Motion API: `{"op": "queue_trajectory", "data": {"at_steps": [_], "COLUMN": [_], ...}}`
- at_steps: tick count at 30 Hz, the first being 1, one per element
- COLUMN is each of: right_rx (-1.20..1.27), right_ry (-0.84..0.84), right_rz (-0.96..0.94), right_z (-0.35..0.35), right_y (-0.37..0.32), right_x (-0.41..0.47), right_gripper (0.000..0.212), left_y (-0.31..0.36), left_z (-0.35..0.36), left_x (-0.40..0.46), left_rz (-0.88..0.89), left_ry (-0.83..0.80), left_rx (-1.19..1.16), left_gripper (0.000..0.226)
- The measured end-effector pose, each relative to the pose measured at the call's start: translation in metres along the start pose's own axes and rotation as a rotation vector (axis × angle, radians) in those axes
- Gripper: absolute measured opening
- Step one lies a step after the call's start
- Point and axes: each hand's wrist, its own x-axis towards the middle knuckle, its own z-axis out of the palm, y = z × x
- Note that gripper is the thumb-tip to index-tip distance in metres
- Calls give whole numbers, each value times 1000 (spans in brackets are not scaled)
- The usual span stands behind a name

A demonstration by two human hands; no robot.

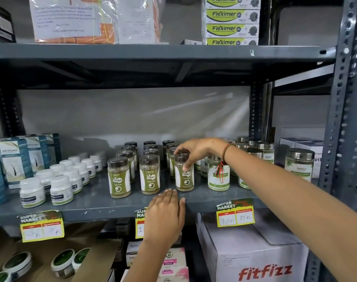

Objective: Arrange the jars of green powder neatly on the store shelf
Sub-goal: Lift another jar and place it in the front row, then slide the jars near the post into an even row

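Several jars of green powder with dark lids stand in three rows on the grey shelf [96, 202]. The front jars are at the left [119, 178], the middle [150, 174] and the right [184, 176]. My right hand [196, 151] grips the right front jar by its lid and upper body, and the jar stands upright on the shelf. My left hand [166, 210] lies flat on the shelf's front edge just below that jar, fingers together, holding nothing.
White pill bottles [60, 190] and teal boxes [14, 159] stand to the left. Steel-lidded glass jars [218, 176] crowd the right. Price tags [235, 213] hang on the edge. A Fitfizz carton [255, 257] sits below. An upright post [344, 119] bounds the right.
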Motion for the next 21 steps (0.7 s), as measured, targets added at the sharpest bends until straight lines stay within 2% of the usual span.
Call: {"op": "queue_trajectory", "data": {"at_steps": [3,7,11,14,17,21], "right_rx": [-5,75,173,158,2,-282], "right_ry": [19,123,374,586,650,511], "right_rz": [14,18,9,48,220,561], "right_z": [4,6,-4,-15,-20,-19], "right_y": [-1,4,16,39,77,121], "right_x": [-6,-22,-51,-81,-114,-150], "right_gripper": [80,87,71,55,46,40], "left_y": [0,1,1,3,5,4], "left_z": [-1,-3,-5,-6,-5,-3], "left_x": [0,0,0,-1,-1,0], "left_rz": [-5,-3,5,3,-8,-19], "left_ry": [-8,-30,-36,-39,-42,-54], "left_rx": [7,15,30,28,24,27], "left_gripper": [54,55,53,53,55,59]}}
